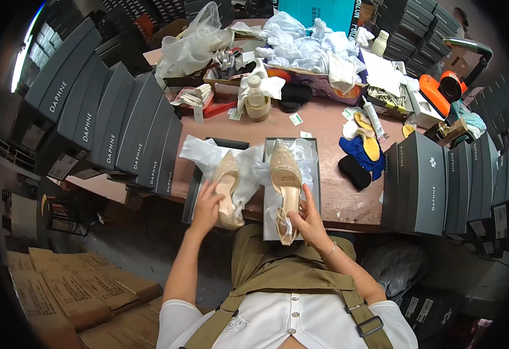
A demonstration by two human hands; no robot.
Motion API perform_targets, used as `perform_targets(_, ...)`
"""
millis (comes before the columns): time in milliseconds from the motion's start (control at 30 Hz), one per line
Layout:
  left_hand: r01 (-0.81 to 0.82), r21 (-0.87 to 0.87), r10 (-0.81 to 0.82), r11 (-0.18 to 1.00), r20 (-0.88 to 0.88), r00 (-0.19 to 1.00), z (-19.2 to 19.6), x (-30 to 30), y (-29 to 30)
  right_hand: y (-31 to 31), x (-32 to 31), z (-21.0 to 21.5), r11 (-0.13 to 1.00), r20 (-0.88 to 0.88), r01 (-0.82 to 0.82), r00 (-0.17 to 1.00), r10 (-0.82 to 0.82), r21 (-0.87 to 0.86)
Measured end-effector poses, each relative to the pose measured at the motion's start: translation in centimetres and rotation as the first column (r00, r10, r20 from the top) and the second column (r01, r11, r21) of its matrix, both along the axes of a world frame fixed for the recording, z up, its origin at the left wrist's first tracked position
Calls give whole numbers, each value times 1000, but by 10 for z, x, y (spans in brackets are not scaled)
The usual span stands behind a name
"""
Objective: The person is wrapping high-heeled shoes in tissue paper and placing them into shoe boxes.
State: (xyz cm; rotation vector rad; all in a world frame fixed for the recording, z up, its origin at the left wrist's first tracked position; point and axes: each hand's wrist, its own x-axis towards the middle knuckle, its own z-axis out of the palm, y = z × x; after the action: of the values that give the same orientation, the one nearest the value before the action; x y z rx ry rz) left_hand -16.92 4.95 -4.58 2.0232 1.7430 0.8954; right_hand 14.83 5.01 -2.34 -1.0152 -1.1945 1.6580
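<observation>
Two beige pointed pumps with small sparkling studs lie side by side at the table's near edge. My left hand [205, 208] closes on the side of the left shoe [226, 175], which tilts over white tissue paper [199, 149] above a dark open box part [191, 200]. The right shoe [285, 168] is sole down over a grey box part [318, 200], its ankle strap toward me. My right hand [310, 222] grips it near the heel, thumb on the insole and index finger along the side. Both heels are hidden.
Stacked dark shoe boxes stand at left [120, 131] and right [420, 183]. Behind are a carton of crumpled tissue [312, 49], a bottle in a tape roll [257, 102], a blue cloth [362, 154] and a black pad [354, 173]. Brown cartons [74, 291] sit lower left.
</observation>
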Motion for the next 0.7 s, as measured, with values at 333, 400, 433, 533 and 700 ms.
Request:
perform_targets(333, -31, -663, 625, 748, 686, 373, -43, 29, 7, 5, -3, -8, 988, -18, 95, 995, -97, -124)
perform_targets(400, 16, -726, 660, 688, 635, 401, -43, 22, 14, 6, -1, -2, 990, -61, 101, 992, -107, -100)
perform_targets(433, -4, -667, 607, 745, 675, 418, -42, 18, 13, 6, 4, 5, 988, -113, 88, 988, -102, -130)
perform_targets(533, -67, -498, 450, 865, 709, 543, 8, 18, -10, 4, 23, 45, 976, -230, 71, 966, -118, -204)
perform_targets(700, 276, -425, 274, 862, 849, 452, 60, 51, -60, -15, 63, 55, 984, -116, 18, 992, -39, -178)
